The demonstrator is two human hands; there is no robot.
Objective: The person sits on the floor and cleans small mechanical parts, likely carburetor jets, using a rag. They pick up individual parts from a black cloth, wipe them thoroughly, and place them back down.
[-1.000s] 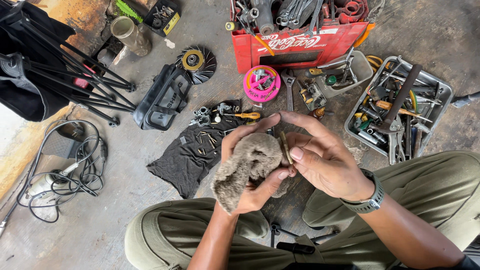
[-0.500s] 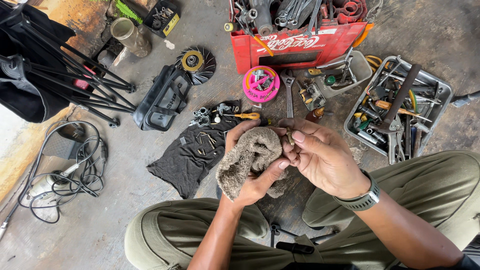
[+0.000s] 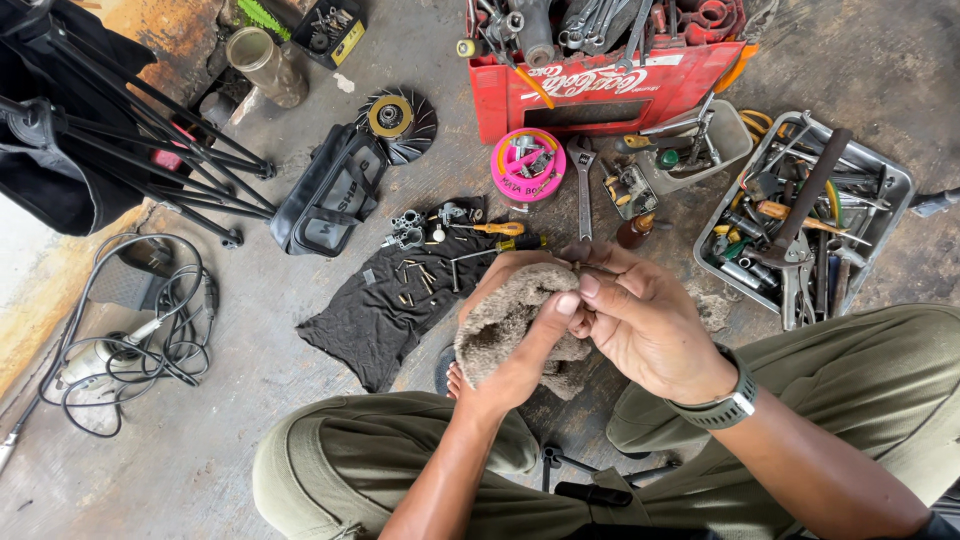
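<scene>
My left hand [image 3: 520, 345] grips a fuzzy grey-brown rag [image 3: 500, 325], thumb pressed over its top. My right hand [image 3: 645, 325] meets it from the right, fingers pinching a small brass-coloured metal part [image 3: 578, 267] whose tip only just shows above the rag. Both hands are held above my knees. Just beyond them a black cloth [image 3: 385, 305] lies on the concrete floor with several small screws and metal fittings spread on it.
A red crate [image 3: 600, 60] of tools stands at the top, a pink round tin [image 3: 527, 165] and a wrench [image 3: 582, 180] below it. A metal tray [image 3: 800, 210] of tools lies right. Left are a black bag [image 3: 325, 195], tripod legs [image 3: 150, 140] and coiled cable [image 3: 140, 330].
The metal part, held upright and plainly visible between my fingers a second ago, is now pushed down into the rag. Both hands have closed together and shifted slightly right.
</scene>
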